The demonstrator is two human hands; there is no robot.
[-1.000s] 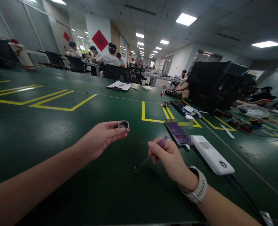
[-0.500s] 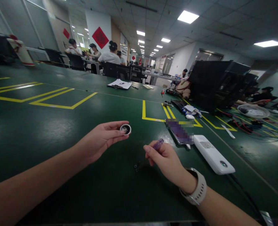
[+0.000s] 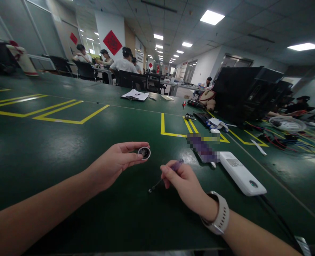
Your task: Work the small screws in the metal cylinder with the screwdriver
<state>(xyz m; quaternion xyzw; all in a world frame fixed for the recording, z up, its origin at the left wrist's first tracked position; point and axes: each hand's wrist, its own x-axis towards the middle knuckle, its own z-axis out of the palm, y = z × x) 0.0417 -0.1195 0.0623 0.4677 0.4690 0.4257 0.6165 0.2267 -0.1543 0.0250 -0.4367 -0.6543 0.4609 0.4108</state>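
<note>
In my left hand (image 3: 120, 160), between thumb and fingers, is a small round metal cup-shaped part (image 3: 144, 153); its open, dark-centred face is turned toward me. My right hand (image 3: 180, 177), with a pale watch on the wrist, is closed around the purple translucent handle of a screwdriver (image 3: 179, 164). The thin dark shaft slants down to the left. At its tip is a small shiny round piece (image 3: 149, 191), low over or on the green table; whether it clings to the tip I cannot tell. The two hands are apart.
A phone (image 3: 203, 151) and a white power bank (image 3: 241, 174) with a black cable lie right of my right hand. Farther back are a clipboard with paper (image 3: 135, 95), a black computer case (image 3: 246, 92) and coloured wires (image 3: 288, 138). Yellow tape marks the table (image 3: 93, 149).
The metal part has lowered slightly, and its inside faces me more. My right hand has shifted slightly left. The small dark pieces seen below it are now replaced by one shiny piece at the tip.
</note>
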